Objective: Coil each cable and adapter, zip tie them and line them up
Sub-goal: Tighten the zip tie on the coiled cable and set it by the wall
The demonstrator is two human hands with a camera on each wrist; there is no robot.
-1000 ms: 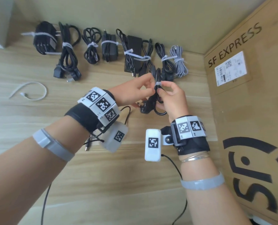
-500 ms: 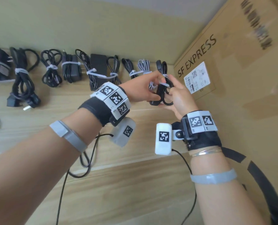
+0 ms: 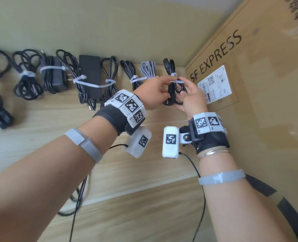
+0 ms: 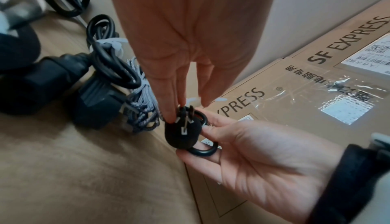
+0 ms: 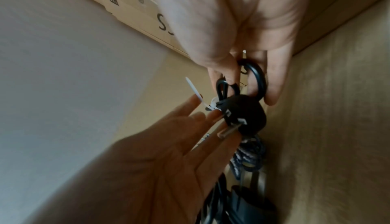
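A coiled black power cable (image 3: 171, 91) bound by a white zip tie (image 3: 177, 82) is held just above the wooden table (image 3: 40, 137), at the right end of the row. My left hand (image 3: 164, 82) pinches the bundle at the tie from the left. My right hand (image 3: 184, 89) grips its loops from the right, fingers hooked round one loop (image 5: 258, 77). The cable's three-pin plug (image 4: 182, 135) points toward my wrists. The tie's free tail (image 5: 194, 90) sticks out by my left fingertips.
Tied bundles line the back wall: a grey braided cable (image 3: 148, 69) right beside my hands, black cables (image 3: 128, 72), a black adapter (image 3: 90, 75) and more to the left. A large SF EXPRESS cardboard box (image 3: 249, 110) stands close on the right.
Both hands have carried the tied black cable away from me and to the right, from mid-table to the end of the row beside the grey braided cable and the box.
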